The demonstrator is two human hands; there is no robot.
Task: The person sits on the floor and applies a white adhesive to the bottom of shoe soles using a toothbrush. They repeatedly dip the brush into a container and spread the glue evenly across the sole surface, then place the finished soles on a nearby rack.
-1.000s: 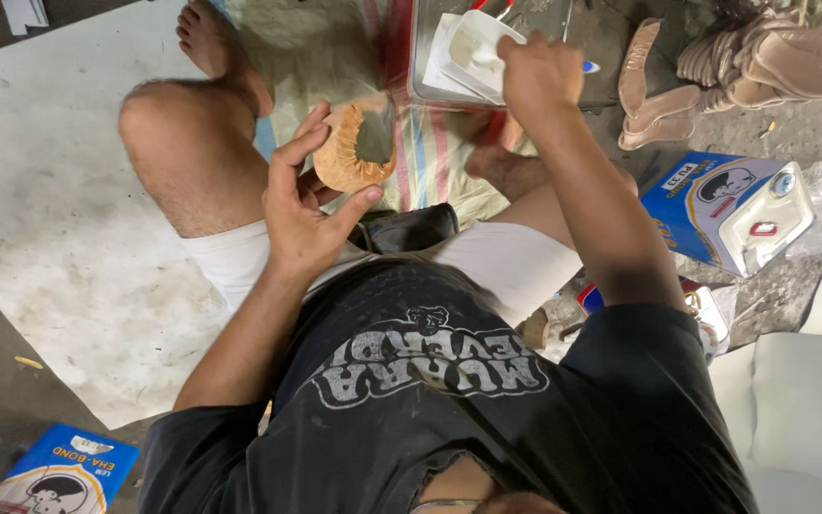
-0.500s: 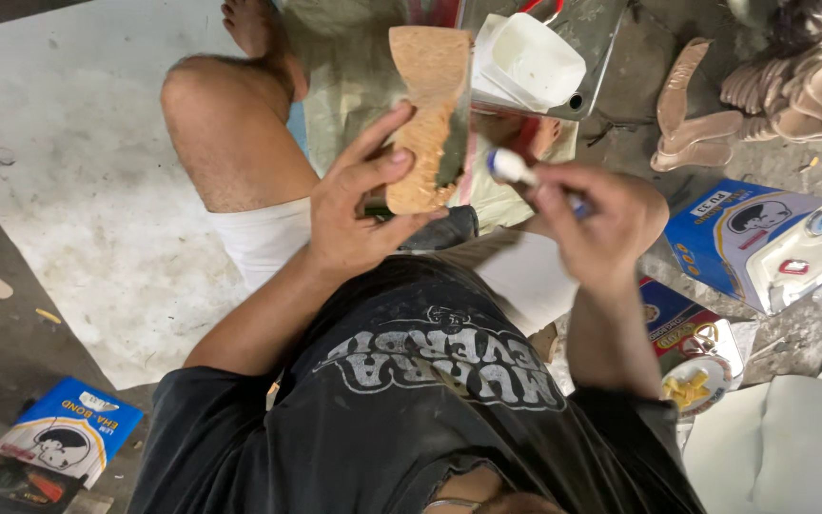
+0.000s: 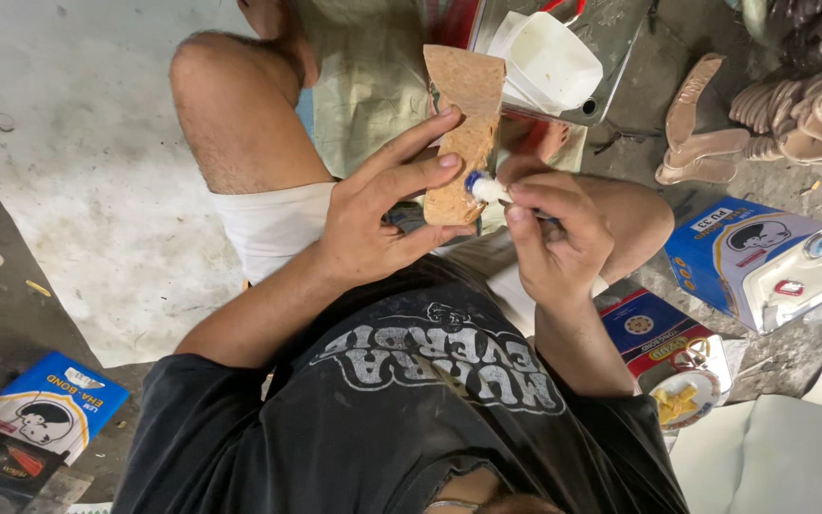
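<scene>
Gripping a tan cork sole piece [image 3: 465, 124] upright over the lap, the left hand [image 3: 378, 224] wraps its lower end, fingers spread along the face. Right hand [image 3: 556, 233] is closed on a small brush [image 3: 484, 188], whose white tip touches the sole's right edge. A white tub [image 3: 549, 62] sits just behind; a blue carton [image 3: 753, 262] lies right.

Shoe sole [image 3: 463, 114] tan w/ cork speckles; brush [image 3: 483, 187] white, blue tip; cup [image 3: 549, 62] white; adhesive tin [image 3: 753, 262] blue; T-shirt [image 3: 401, 409] black, grey print.
</scene>
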